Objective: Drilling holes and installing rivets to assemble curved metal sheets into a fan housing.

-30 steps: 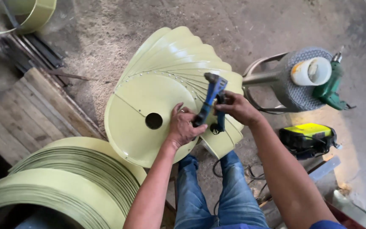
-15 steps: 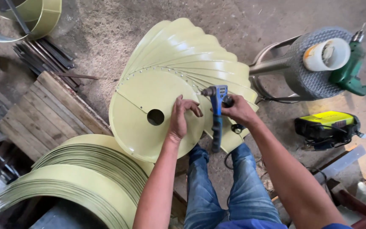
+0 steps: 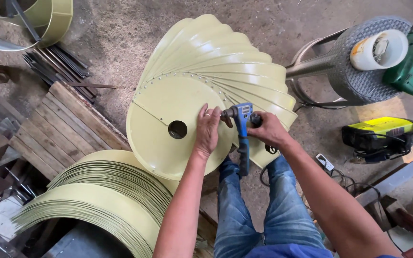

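Observation:
A pale yellow-green metal disc (image 3: 168, 110) with a round centre hole (image 3: 177, 129) rests over my knees, with several curved blades (image 3: 221, 52) of the same colour fanned along its far edge. My left hand (image 3: 208, 130) lies flat on the disc's right part, fingers spread. My right hand (image 3: 266, 129) grips a blue hand-held rivet tool (image 3: 241, 125), its nose pointing at the disc's rim beside my left fingers and its handle hanging down.
A stack of curved yellow-green blades (image 3: 106, 200) lies at the lower left. A wooden pallet (image 3: 68, 126) and metal rods (image 3: 58, 62) are at the left. A mesh-covered stool (image 3: 354, 71) bears a white roll and a green drill (image 3: 409, 62); a yellow-black machine (image 3: 381, 134) sits right.
The rivet tool has swung down from an upright tilt until its nose meets the disc's rim. My left hand moved from gripping near the tool to lying flat on the disc.

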